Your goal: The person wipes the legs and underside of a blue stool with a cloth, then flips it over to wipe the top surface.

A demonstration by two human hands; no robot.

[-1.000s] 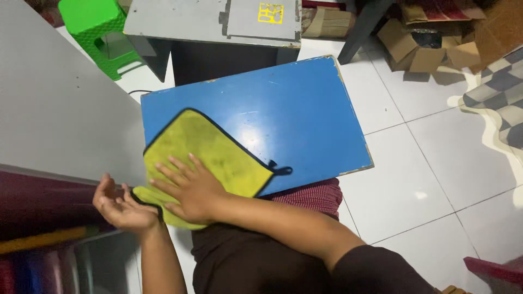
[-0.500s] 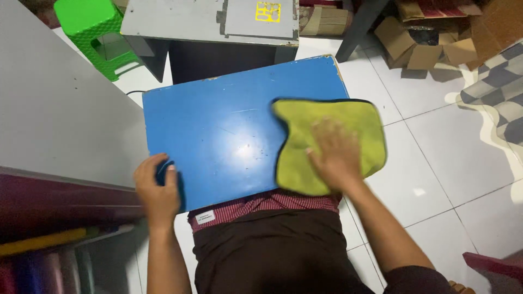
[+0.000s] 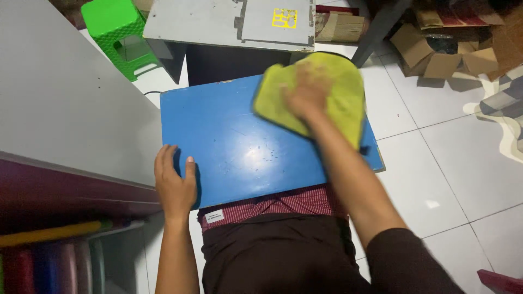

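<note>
Right hand (image 3: 306, 90) seen pressed flat, fingers spread, on yellow-green cloth (image 3: 332, 92) at far right corner of blue tabletop (image 3: 239, 147); hand and cloth blurred, so grip not clear: cannot tell whether closed on cloth or merely resting on it. Cloth dark-edged, overhanging right edge and far edge of tabletop. Left hand (image 3: 174, 185) clamped on near left corner of tabletop, fingers lying on top, thumb wrapped over near edge. Near edge of tabletop resting against waist of person, above red striped waistband (image 3: 283, 204). Noted beyond far edge: grey panel (image 3: 218, 22) and green plastic stool (image 3: 117, 30). Noted off far right corner: cardboard boxes (image 3: 447, 49) on white tiled floor (image 3: 436, 163).
</note>
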